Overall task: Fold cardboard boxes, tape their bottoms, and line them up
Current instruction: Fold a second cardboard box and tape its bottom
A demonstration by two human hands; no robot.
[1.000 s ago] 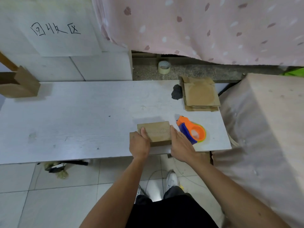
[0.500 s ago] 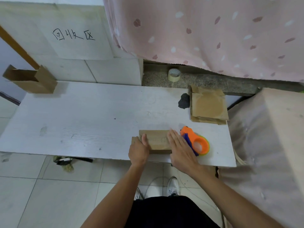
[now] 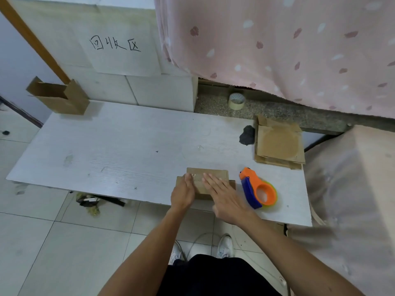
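Observation:
A small folded cardboard box (image 3: 215, 174) stands bottom-up at the near edge of the white table (image 3: 128, 150), with clear tape across its top face. My left hand (image 3: 183, 193) grips the box's left side, thumb on top. My right hand (image 3: 224, 197) lies flat on the taped face with its fingers straight. An orange and blue tape dispenser (image 3: 257, 190) lies on the table just right of the box. A stack of flat cardboard blanks (image 3: 279, 144) rests at the table's far right. One assembled open box (image 3: 58, 97) stands at the far left corner.
A roll of tape (image 3: 236, 100) sits on the stone ledge behind the table. A black lump (image 3: 247, 135) lies beside the flat blanks. A cloth-covered block (image 3: 352, 189) stands to the right of the table. Debris (image 3: 92, 201) lies on the tiled floor under the table's edge.
My right hand has slid from the box's right side leftwards across its taped top. The left hand keeps its hold. The camera has tilted, showing more of the far-left box.

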